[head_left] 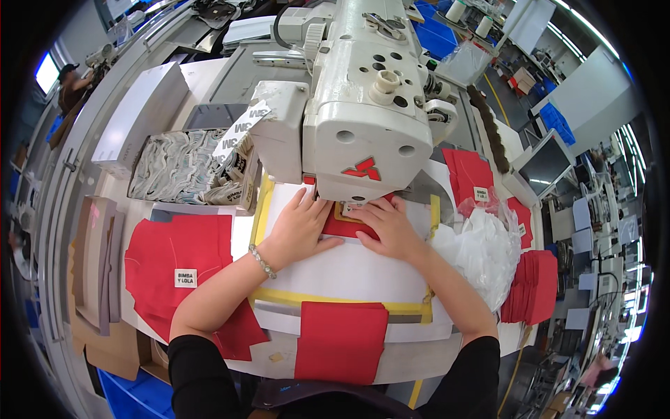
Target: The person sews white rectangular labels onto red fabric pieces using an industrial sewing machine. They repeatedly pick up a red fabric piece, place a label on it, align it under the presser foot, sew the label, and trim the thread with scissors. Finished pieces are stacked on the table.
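A white industrial sewing machine head (370, 140) stands over a white sheet bordered with yellow tape (349, 278). Beneath its front lies a red fabric piece (336, 228), with a small yellow-edged slot and a pale label partly hidden by fingers. My left hand (296, 227) rests flat at the piece's left side, fingers stretched toward the machine and thumb pointing right. On the right, my right hand (391, 227) lies spread over the piece, its fingertips by the label. Neither hand grips anything visible. The needle area is hidden behind the machine head.
Red fabric pieces (153, 244) lie at left, a red stack (342, 342) at the front edge and another (534, 286) at right. Nearby are a crumpled clear plastic bag (481, 244), a box of bundled labels (174, 167), a long white box (139, 115) and an open carton (91, 258).
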Demonstrator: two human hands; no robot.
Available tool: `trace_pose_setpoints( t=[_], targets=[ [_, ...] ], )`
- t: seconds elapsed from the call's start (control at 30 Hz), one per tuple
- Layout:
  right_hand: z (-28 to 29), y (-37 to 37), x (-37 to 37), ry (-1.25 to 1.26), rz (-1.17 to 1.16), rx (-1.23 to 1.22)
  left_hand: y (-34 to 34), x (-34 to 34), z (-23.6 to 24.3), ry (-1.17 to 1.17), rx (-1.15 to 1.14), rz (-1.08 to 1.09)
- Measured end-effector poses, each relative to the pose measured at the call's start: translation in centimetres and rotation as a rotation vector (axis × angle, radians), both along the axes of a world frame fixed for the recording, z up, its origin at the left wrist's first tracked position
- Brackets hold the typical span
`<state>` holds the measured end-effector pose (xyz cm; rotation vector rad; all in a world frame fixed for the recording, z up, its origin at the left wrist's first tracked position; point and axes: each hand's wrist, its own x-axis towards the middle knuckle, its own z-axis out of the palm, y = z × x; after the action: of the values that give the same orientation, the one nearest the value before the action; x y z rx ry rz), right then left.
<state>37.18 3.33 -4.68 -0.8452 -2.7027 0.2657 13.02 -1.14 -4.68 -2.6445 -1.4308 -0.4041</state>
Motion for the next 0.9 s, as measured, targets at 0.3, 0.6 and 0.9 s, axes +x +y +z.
trace_pose_setpoints(
  t=[0.3, 0.6, 0.9],
  targets=[
    [-0.2, 0.1, 0.0, 0.040, 0.021, -0.019, 0.1, 0.0, -0.3, -0.037, -0.051, -0.002],
    [-0.3, 0.3, 0.2, 0.072, 0.038, -0.004, -0.1, 0.0, 0.1, -0.023, -0.045, -0.014],
    [-0.5, 0.4, 0.4, 0.084, 0.056, 0.051, 0.3, 0.2, 0.5, -0.028, -0.041, -0.014]
  ],
)
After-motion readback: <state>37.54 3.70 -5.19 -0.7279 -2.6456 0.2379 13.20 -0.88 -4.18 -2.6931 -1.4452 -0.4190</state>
